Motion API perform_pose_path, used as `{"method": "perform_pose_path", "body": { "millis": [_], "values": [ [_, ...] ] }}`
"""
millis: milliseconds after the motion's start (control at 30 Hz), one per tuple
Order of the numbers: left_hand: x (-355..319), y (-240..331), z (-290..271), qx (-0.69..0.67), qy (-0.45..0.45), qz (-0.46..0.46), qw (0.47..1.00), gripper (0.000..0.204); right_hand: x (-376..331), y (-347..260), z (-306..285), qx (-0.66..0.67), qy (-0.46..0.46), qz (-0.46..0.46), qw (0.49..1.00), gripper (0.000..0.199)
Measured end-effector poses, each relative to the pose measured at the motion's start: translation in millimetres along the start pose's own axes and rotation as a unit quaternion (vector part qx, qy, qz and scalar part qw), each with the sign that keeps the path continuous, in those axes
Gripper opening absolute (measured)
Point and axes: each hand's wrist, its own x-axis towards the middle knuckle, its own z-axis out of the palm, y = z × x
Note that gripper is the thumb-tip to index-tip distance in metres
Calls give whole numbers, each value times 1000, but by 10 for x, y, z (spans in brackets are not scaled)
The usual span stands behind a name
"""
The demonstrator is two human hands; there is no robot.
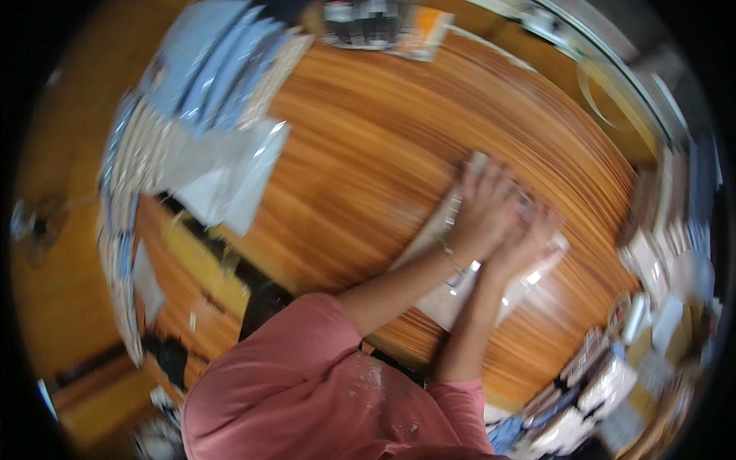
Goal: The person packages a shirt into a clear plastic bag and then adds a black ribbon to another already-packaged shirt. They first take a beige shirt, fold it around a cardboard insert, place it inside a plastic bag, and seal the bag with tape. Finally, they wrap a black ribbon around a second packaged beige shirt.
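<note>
Both hands (506, 222) flat on glossy plastic packet (448, 295)

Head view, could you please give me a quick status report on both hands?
Left hand and right hand both flat on clear-wrapped flat packet, pressing it onto wooden table. Fingers spread, gripping nothing. Stacked packets far left, apart.

The flat pale plastic-wrapped packet (452, 287) on the wooden table is blurred and largely covered by both hands; its contents cannot be told. The stacked items at four o'clock (590, 391) are smeared beyond recognition.
</note>
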Motion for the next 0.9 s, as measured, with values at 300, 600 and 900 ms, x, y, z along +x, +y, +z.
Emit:
{"method": "perform_pose_path", "body": {
  "millis": [300, 600, 900],
  "values": [
    [16, 9, -32, -35, 22, -19, 999, 39, -3, 12, 13, 50, -19, 2, 999, 40],
    [18, 1, 3, -2, 26, -12, 1000, 40, -24, 73, 107, 6, -42, 23, 999, 39],
    [-61, 11, 53, 35, -24, -21, 999, 39, -30, 154, 117, -69, -72, 8, 995, 42]
  ]
}}
